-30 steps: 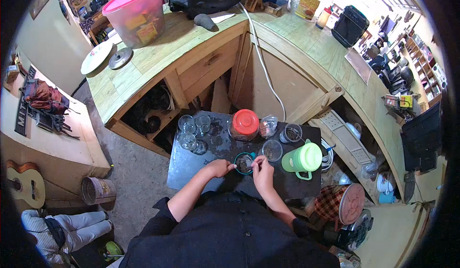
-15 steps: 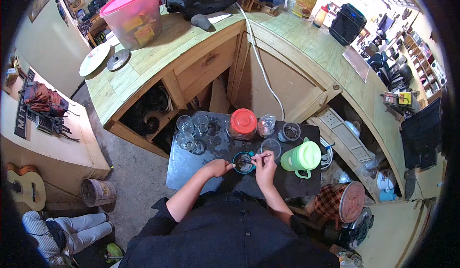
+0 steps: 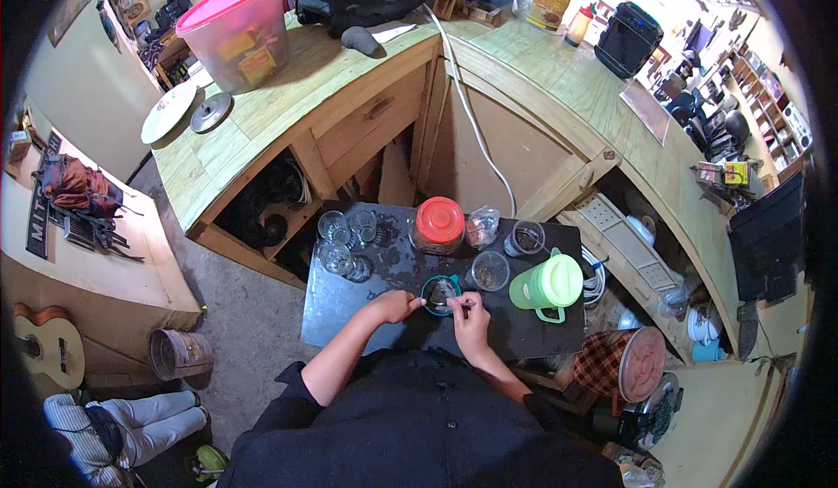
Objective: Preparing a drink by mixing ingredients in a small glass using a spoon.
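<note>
Near the front of the low dark table, my left hand (image 3: 397,305) pinches the side of a small round teal-rimmed strainer or cup (image 3: 429,309) with dark stuff inside; which of the two cannot be made out. My right hand (image 3: 472,320) is closed on a thin spoon, its end reaching into that vessel. Just beyond stands a clear plastic cup (image 3: 490,271), with another cup holding dark grounds (image 3: 525,238) behind it. A red-lidded jar (image 3: 438,225) and a small clear packet (image 3: 482,227) are farther back. To the right is a light green lidded pitcher (image 3: 546,285).
Several clear glasses (image 3: 335,258) stand at the table's left, on the wet-looking surface (image 3: 336,305). Wooden counters (image 3: 367,69) curve around behind it. A white cable (image 3: 478,126) hangs down. A round-lidded container (image 3: 640,366) sits to the right, a bucket (image 3: 179,352) on the left floor.
My right hand has come slightly left and nearer to me, bringing the spoon lower over the teal-rimmed vessel. My left hand keeps its pinch. The whole view has shifted a little.
</note>
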A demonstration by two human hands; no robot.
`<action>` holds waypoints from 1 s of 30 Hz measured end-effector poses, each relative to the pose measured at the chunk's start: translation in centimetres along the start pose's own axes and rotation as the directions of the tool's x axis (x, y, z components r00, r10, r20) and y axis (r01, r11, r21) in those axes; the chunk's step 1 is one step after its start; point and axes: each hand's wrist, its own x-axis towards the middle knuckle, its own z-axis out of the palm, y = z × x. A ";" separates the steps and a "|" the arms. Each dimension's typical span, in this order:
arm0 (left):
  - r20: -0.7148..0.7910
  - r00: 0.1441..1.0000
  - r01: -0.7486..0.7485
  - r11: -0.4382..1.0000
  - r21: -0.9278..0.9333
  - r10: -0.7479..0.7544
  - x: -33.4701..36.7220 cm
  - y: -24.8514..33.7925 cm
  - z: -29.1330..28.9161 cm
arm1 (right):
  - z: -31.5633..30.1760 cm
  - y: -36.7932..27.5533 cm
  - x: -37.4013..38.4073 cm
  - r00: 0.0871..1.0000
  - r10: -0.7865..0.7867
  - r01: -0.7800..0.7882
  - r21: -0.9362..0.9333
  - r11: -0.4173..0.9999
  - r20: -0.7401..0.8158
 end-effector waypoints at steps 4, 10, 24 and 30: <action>0.016 1.000 0.023 1.000 -0.005 -0.023 -0.1 0.0 0.0 | -0.7 0.9 0.3 0.998 0.037 -0.030 0.116 0.993 -0.057; 0.027 0.999 0.042 0.999 -0.019 -0.042 -0.6 0.8 -0.6 | -0.1 -1.6 0.8 0.998 -0.028 0.026 0.035 0.999 0.063; 0.025 0.999 0.040 0.999 -0.010 -0.040 -0.6 1.1 -0.8 | -0.5 0.3 1.3 0.998 -0.006 0.005 0.012 1.000 0.069; 0.041 0.996 0.077 0.997 0.005 -0.077 -0.6 1.2 -1.0 | -2.4 -2.3 2.5 0.934 -0.255 0.237 0.100 0.966 0.249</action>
